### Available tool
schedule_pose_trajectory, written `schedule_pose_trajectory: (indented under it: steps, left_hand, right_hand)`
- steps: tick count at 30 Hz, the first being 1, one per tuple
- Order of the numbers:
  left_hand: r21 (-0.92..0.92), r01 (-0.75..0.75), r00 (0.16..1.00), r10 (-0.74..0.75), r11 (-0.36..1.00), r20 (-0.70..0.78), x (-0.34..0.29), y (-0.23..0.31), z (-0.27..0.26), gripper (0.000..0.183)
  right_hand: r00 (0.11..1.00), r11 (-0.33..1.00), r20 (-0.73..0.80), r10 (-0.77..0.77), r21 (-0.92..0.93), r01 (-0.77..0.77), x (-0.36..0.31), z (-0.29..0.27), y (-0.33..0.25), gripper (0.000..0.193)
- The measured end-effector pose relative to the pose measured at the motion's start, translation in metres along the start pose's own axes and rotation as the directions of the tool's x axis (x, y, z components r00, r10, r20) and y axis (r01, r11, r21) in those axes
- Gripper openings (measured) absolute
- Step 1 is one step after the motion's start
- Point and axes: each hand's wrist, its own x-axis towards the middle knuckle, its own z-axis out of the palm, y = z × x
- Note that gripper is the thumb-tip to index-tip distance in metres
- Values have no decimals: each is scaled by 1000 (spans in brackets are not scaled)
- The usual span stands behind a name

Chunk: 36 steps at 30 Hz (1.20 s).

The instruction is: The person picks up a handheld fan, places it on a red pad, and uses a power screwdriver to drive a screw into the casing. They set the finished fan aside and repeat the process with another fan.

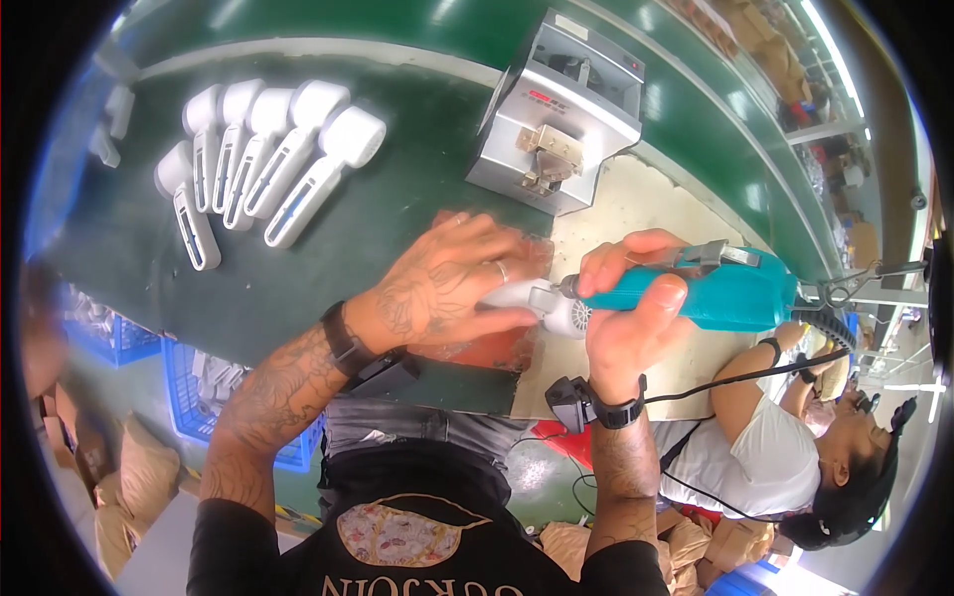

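Observation:
My left hand (447, 278) is closed around a white plastic piece (566, 316), and its round vented end sticks out past the fingers. My right hand (636, 333) grips a teal electric screwdriver (730, 298) lying nearly level. The driver's tip meets the white piece near its round end; a screw there is too small to make out. Both hands are above a reddish mat (472, 354) on the bench. To the far left, several white shower-head-shaped pieces (303, 149) lie fanned out, each with a round head and a slotted handle.
Beyond my hands stands a silver screw feeder (556, 119). A black cable (735, 379) runs along the right. Blue crates (189, 392) of white parts stand below the bench at left. A co-worker in a white shirt (760, 447) is on the right. Green dark matting (119, 238) covers the bench.

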Motion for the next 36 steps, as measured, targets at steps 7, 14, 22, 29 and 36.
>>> schedule_pose_trajectory:
  steps: [7,14,22,29,36]
  left_hand:
    - [10,-12,1000,12,1000,19,1,0,2,41]
    - [31,11,995,-14,999,100,3,1,-1,40]
    - [77,3,994,-12,997,113,2,1,-2,39]
    - [49,-8,992,1,999,126,1,-3,-2,43]
    - [24,-1,999,0,1000,47,-5,-4,-3,38]
  right_hand:
    - [1000,1000,28,11,13,-11,2,-2,6,65]
    - [997,1000,69,20,15,-21,3,2,5,60]
    - [998,999,53,21,45,-23,5,5,8,50]
    - [993,997,81,83,-17,-82,19,7,1,51]
    - [992,990,0,-123,-65,123,87,50,6,38]
